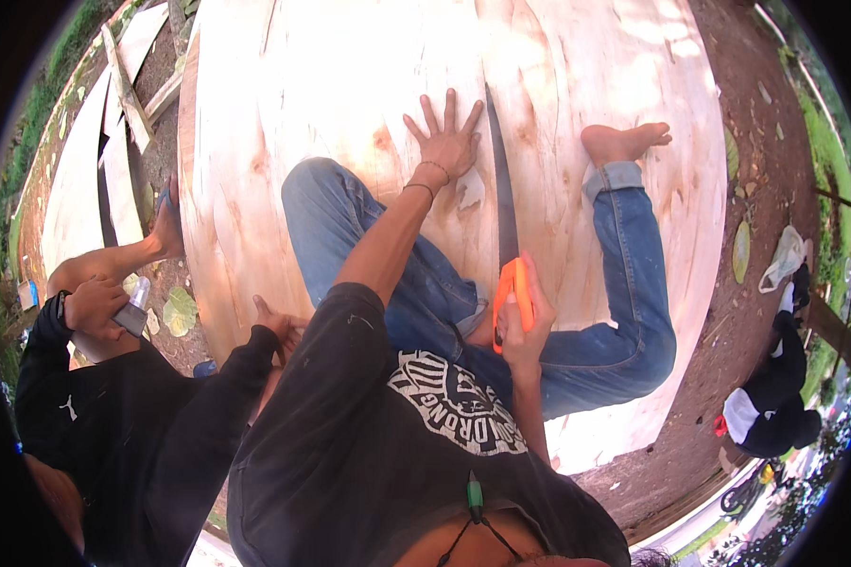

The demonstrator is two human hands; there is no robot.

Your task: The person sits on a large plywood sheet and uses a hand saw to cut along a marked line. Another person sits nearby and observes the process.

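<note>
A large pale plywood sheet [350, 104] lies under me, and I sit on it in blue jeans. My left hand [447, 148] rests flat on the sheet, fingers spread, just left of a handsaw blade [505, 203]. My right hand [529, 331] is wrapped round the saw's orange handle [511, 274]. The long grey blade points away from me and narrows toward its far tip. Whether its teeth are sunk in the wood I cannot tell. My bare foot [624, 142] lies on the sheet to the right of the blade.
At the left, a co-worker in black holds a small grey object [130, 318] and has the other hand [279, 326] at the sheet's edge. Wood offcuts [123, 90] lie at the far left. Another person [775, 406] and a whitish bag [783, 257] are on the soil at right.
</note>
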